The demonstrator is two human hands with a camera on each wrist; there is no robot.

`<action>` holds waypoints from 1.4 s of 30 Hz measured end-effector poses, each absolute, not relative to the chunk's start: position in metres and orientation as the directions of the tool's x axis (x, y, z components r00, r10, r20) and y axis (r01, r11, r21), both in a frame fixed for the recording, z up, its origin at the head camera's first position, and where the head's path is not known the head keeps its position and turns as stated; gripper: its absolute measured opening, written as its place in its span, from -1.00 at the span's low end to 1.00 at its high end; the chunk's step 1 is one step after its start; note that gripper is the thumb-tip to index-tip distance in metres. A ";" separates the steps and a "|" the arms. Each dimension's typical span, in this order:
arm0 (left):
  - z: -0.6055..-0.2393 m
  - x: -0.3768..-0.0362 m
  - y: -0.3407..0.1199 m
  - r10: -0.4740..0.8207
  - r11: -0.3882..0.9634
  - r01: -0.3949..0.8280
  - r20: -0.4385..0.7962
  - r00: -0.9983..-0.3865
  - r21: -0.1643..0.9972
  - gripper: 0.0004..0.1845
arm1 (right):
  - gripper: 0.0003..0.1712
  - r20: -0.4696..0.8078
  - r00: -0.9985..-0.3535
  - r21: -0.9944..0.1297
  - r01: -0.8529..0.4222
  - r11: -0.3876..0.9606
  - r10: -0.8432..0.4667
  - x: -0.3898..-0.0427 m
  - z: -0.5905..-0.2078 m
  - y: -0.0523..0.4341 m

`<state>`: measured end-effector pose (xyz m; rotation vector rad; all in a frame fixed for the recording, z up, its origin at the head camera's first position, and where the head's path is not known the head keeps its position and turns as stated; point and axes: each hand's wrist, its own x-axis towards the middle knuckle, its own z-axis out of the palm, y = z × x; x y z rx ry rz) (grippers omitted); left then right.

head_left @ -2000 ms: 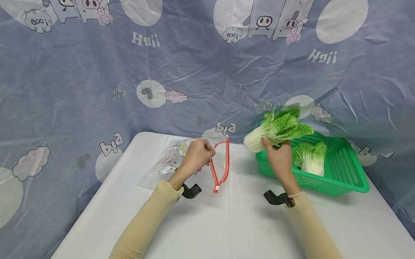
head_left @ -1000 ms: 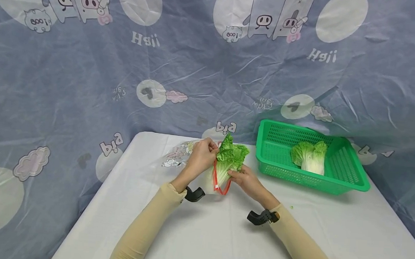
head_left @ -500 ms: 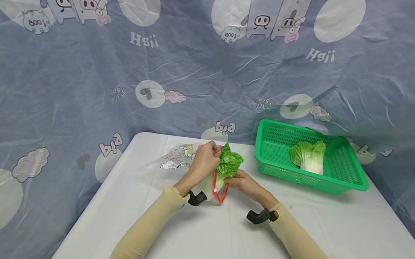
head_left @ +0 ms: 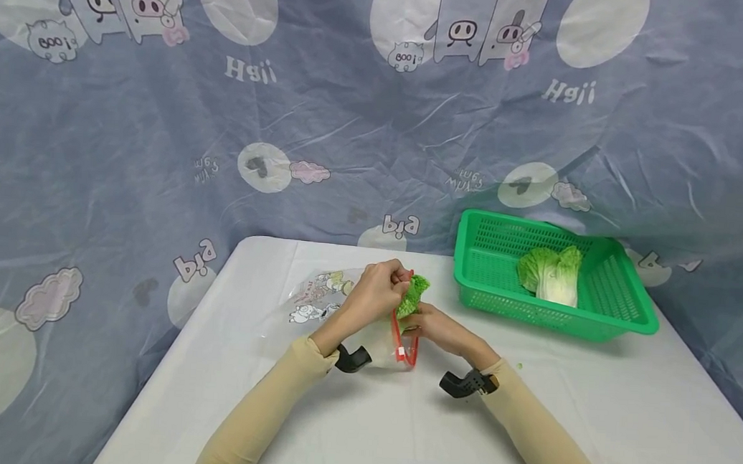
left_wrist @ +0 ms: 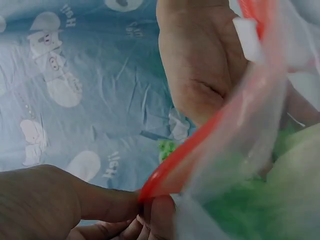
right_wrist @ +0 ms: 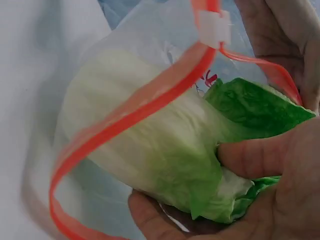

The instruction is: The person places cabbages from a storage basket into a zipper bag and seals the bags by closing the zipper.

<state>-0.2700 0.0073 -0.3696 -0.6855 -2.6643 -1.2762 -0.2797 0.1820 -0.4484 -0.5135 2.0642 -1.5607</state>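
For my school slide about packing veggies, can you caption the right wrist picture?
Right hand grips a napa cabbage, its white end inside a clear zip bag with a red seal.

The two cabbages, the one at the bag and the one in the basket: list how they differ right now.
The cabbage at the bag is gripped by the right hand and sits mostly inside the clear zip bag; the cabbage in the basket lies loose and untouched in the green basket. The first shows only its leafy top in the head view; the second shows whole, white base included. Both are green-leaved with pale stems.
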 end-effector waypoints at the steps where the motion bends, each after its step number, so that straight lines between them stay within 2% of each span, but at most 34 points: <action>1: -0.369 -0.270 0.008 0.361 0.542 0.446 0.281 -0.889 0.712 -0.92 | -0.46 -0.161 -0.807 -0.961 -0.003 0.277 -0.568 -0.279 -0.447 0.180; 6: -0.368 -0.266 0.010 0.418 0.544 0.475 0.267 -0.868 0.691 -0.93 | -0.57 -0.178 -0.820 -0.952 0.003 0.307 -0.544 -0.274 -0.446 0.168; 14: -0.368 -0.262 0.011 0.469 0.560 0.509 0.257 -0.845 0.654 -0.93 | -0.65 -0.171 -0.891 -0.933 0.010 0.359 -0.420 -0.274 -0.454 0.161; 17: -0.369 -0.263 0.009 0.452 0.565 0.490 0.247 -0.857 0.664 -0.94 | -0.66 -0.195 -0.907 -0.921 0.038 0.389 -0.373 -0.274 -0.455 0.160; 22: -0.365 -0.266 0.001 0.382 0.566 0.448 0.262 -0.886 0.692 -0.94 | -0.59 -0.225 -0.887 -0.915 0.052 0.399 -0.402 -0.273 -0.436 0.173; 24: -0.362 -0.266 -0.003 0.366 0.558 0.444 0.272 -0.890 0.701 -0.94 | -0.63 -0.188 -0.911 -0.902 0.012 0.431 -0.368 -0.272 -0.425 0.181; 28: -0.359 -0.267 -0.009 0.360 0.562 0.443 0.276 -0.891 0.699 -0.95 | -0.67 -0.029 -0.991 -0.802 -0.055 0.595 -0.131 -0.273 -0.415 0.191; 31: -0.357 -0.267 -0.011 0.371 0.565 0.440 0.261 -0.891 0.698 -0.95 | -0.62 0.086 -0.996 -0.745 -0.085 0.662 -0.032 -0.279 -0.422 0.192; 33: -0.355 -0.267 -0.012 0.385 0.562 0.441 0.250 -0.888 0.700 -0.96 | -0.60 0.138 -0.989 -0.751 -0.143 0.644 -0.058 -0.284 -0.431 0.191; 37: -0.354 -0.265 -0.012 0.414 0.557 0.434 0.216 -0.884 0.708 -0.95 | -0.67 0.180 -0.980 -0.852 -0.199 0.484 -0.086 -0.294 -0.445 0.189; 40: -0.357 -0.265 -0.008 0.427 0.549 0.423 0.193 -0.883 0.721 -0.96 | -0.77 0.151 -0.988 -0.934 -0.153 0.322 -0.029 -0.297 -0.447 0.190; 42: -0.360 -0.266 -0.004 0.434 0.548 0.429 0.195 -0.880 0.718 -0.96 | -0.76 0.110 -0.994 -0.970 -0.104 0.220 0.013 -0.298 -0.446 0.191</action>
